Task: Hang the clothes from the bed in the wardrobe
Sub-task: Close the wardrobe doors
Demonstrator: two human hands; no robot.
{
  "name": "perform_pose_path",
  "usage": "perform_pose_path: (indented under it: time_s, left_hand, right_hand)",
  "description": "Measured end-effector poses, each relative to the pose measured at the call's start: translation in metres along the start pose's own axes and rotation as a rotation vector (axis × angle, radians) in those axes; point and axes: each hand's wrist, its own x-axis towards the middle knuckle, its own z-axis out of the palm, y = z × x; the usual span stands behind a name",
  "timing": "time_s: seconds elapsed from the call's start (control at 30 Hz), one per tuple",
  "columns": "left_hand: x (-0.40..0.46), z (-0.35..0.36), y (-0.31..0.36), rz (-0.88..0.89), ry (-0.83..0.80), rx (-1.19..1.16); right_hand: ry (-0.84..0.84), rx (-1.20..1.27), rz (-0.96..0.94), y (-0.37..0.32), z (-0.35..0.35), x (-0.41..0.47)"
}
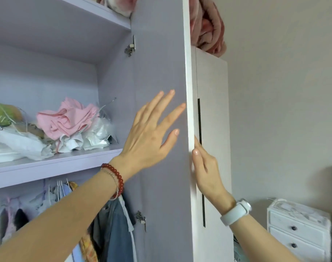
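The wardrobe stands with its door (161, 72) swung out, edge toward me. My left hand (148, 135) presses flat on the door's lilac inner face, fingers spread and straight. My right hand (204, 167) rests against the door's white edge and outer face, thumb on the edge and index finger straight along it; the other fingers are hidden. Neither hand holds any clothing. Several garments hang on hangers (112, 225) under the shelf (53, 165), among them a blue denim piece. The bed is out of view.
Crumpled pink clothes (66, 120), white fabric and plastic bags lie on the shelf. A pink blanket (208, 31) is piled on top of the wardrobe. A small white drawer chest (297, 229) stands at the lower right by the wall.
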Motion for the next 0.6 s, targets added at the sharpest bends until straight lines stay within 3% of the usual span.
perform_pose_path:
  time_s: [0.1,0.2,0.43,0.6]
  left_hand:
    - [-0.007,-0.033,-0.024,0.105,0.032,0.096]
    - [-0.026,-0.065,-0.056,0.088,-0.009,0.264]
    - [-0.095,-0.133,-0.137,-0.195,-0.311,0.724]
    - [-0.138,-0.136,-0.183,-0.430,-0.588,0.906]
  right_hand:
    - [-0.093,0.022,-0.121,-0.018,0.042,0.002]
    - [-0.187,-0.007,-0.202,-0.031,0.091,0.009]
    - [-0.489,-0.222,-0.321,-0.034,0.217,0.024]
    - [-0.604,-0.319,-0.237,-0.033,0.284,0.033]
